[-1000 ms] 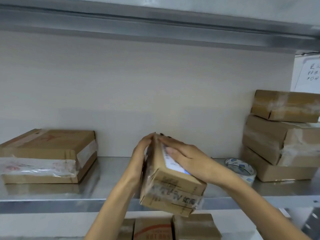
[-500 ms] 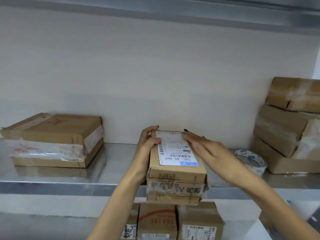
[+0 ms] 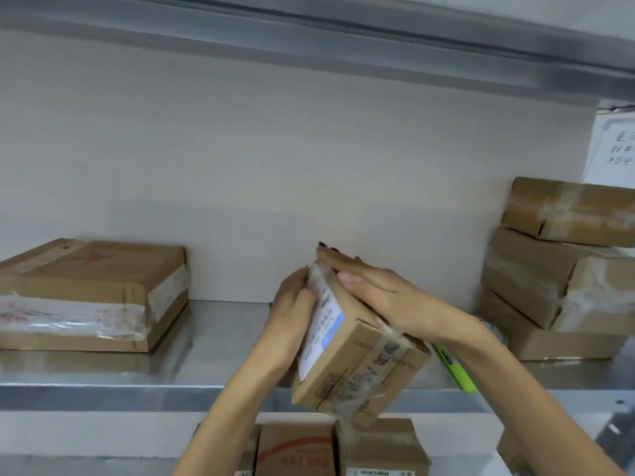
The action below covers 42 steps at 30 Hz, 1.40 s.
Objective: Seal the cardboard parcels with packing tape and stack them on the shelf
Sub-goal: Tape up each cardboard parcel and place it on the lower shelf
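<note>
I hold a small cardboard parcel (image 3: 360,369) in the air over the front edge of the metal shelf (image 3: 103,393). It is tilted, with its white shipping label facing left and clear tape across its near end. My left hand (image 3: 292,307) cups the label side, fingers curled round the far corner. My right hand (image 3: 381,297) lies flat along the upper right side, fingers straight and reaching the far edge. A tape roll (image 3: 496,329) sits on the shelf, mostly hidden behind my right wrist.
A flat taped box (image 3: 86,286) lies at the shelf's left. A stack of three taped boxes (image 3: 567,269) stands at the right. A green marker (image 3: 453,371) lies near the shelf's front edge. More boxes (image 3: 295,451) sit on the shelf below. Another shelf's rail (image 3: 446,46) runs overhead.
The parcel has rolled from label-up to label-left and now tilts to the right. My right hand shifted onto its upper side. The green marker has come into view.
</note>
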Each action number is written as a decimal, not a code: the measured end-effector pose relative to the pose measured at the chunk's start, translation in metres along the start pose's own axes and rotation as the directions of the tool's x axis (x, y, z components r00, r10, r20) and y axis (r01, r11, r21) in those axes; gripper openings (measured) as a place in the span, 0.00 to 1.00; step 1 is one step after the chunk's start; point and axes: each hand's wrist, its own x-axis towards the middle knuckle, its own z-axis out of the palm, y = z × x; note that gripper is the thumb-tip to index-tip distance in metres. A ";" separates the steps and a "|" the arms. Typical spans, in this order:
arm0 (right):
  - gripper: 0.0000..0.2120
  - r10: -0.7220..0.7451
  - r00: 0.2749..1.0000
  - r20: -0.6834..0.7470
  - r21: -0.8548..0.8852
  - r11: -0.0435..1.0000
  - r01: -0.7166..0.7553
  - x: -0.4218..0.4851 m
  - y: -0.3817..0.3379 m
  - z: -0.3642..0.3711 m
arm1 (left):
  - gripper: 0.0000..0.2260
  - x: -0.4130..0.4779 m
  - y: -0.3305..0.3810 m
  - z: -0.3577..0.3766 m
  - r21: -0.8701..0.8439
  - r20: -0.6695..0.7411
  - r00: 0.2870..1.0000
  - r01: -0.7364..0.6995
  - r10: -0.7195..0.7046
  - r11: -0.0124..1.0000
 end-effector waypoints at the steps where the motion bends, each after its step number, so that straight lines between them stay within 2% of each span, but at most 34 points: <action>1: 0.20 -0.021 1.000 0.020 -0.061 0.998 0.022 0.005 -0.006 0.005 | 0.11 -0.001 0.004 -0.001 -0.013 0.006 1.000 0.003 -0.003 1.000; 3: 0.21 -0.026 0.998 0.058 -0.152 0.988 0.034 0.013 -0.015 0.010 | 0.09 0.007 0.005 -0.006 -0.107 -0.006 0.999 0.032 -0.033 0.994; 5: 0.21 -0.010 0.988 0.152 -0.197 0.980 0.040 0.018 -0.020 0.010 | 0.16 0.003 -0.006 -0.016 -0.101 0.049 0.998 0.040 -0.036 0.994; 7: 0.21 -0.018 0.971 0.239 -0.246 0.966 0.078 0.020 -0.021 0.009 | 0.23 -0.005 -0.007 -0.026 -0.130 0.026 0.997 0.071 -0.069 0.989; 9: 0.23 -0.027 0.963 0.267 -0.296 0.949 0.109 0.021 -0.022 0.010 | 0.30 -0.019 -0.001 -0.020 -0.112 -0.034 0.993 0.110 -0.115 0.988; 10: 0.25 -0.021 0.963 0.270 -0.325 0.939 0.111 0.021 -0.022 0.011 | 0.30 -0.028 0.003 -0.018 -0.072 -0.007 0.993 0.117 -0.117 0.991; 14: 0.38 0.038 0.944 0.327 -0.409 0.906 0.105 0.013 -0.010 -0.002 | 0.21 -0.034 0.006 -0.020 -0.085 -0.041 0.995 0.089 -0.093 0.992; 17: 0.37 0.060 0.950 0.308 -0.399 0.914 0.072 -0.003 0.009 -0.021 | 0.18 -0.031 0.007 -0.019 -0.073 -0.081 0.991 0.097 -0.103 0.993; 21: 0.26 0.109 0.970 0.218 -0.331 0.943 -0.032 -0.022 0.012 -0.027 | 0.20 -0.033 0.008 -0.015 -0.099 -0.083 0.991 0.094 -0.103 0.991; 24: 0.29 0.135 0.990 0.042 -0.233 0.965 -0.122 -0.032 0.004 -0.015 | 0.14 -0.034 0.006 -0.016 -0.112 -0.097 0.990 0.096 -0.107 0.989; 26: 0.25 0.152 0.979 -0.135 -0.070 0.984 -0.163 -0.043 0.006 -0.003 | 0.14 -0.035 0.006 -0.016 -0.119 -0.124 0.986 0.093 -0.108 0.988; 27: 0.22 0.182 0.963 -0.200 0.072 0.983 -0.171 -0.050 0.007 0.003 | 0.14 -0.036 0.006 -0.016 -0.113 -0.140 0.985 0.088 -0.103 0.990; 30: 0.20 0.332 0.892 -0.305 0.480 0.863 -0.157 -0.075 0.011 0.022 | 0.16 -0.036 0.009 -0.014 -0.065 -0.170 0.983 0.063 -0.073 0.996; 32: 0.22 0.406 0.821 -0.403 0.568 0.814 -0.124 -0.091 0.012 0.039 | 0.18 -0.037 0.010 -0.012 -0.026 -0.195 0.980 0.043 -0.048 0.999; 34: 0.21 0.420 0.705 -0.571 0.517 0.851 -0.088 -0.107 0.008 0.059 | 0.21 -0.037 0.010 -0.011 0.016 -0.215 0.976 0.036 -0.031 0.999; 36: 0.18 0.314 0.564 -0.764 0.325 0.942 -0.084 -0.121 0.002 0.077 | 0.23 -0.037 0.009 -0.012 0.040 -0.224 0.974 0.038 -0.028 0.998; 37: 0.18 0.239 0.527 -0.815 0.222 0.970 -0.096 -0.127 0.000 0.083 | 0.22 -0.037 0.010 -0.011 0.040 -0.214 0.976 0.043 -0.034 0.998; 38: 0.20 0.196 0.522 -0.830 0.169 0.980 -0.101 -0.131 -0.001 0.089 | 0.19 -0.037 0.011 -0.011 0.035 -0.196 0.980 0.049 -0.041 0.998; 39: 0.23 0.204 0.555 -0.807 0.181 0.979 -0.096 -0.133 -0.003 0.094 | 0.16 -0.037 0.012 -0.011 0.028 -0.182 0.982 0.061 -0.055 0.998; 42: 0.19 0.290 0.706 -0.646 0.335 0.939 -0.078 -0.129 -0.006 0.105 | 0.15 -0.038 0.014 -0.010 0.027 -0.214 0.971 0.111 -0.102 0.993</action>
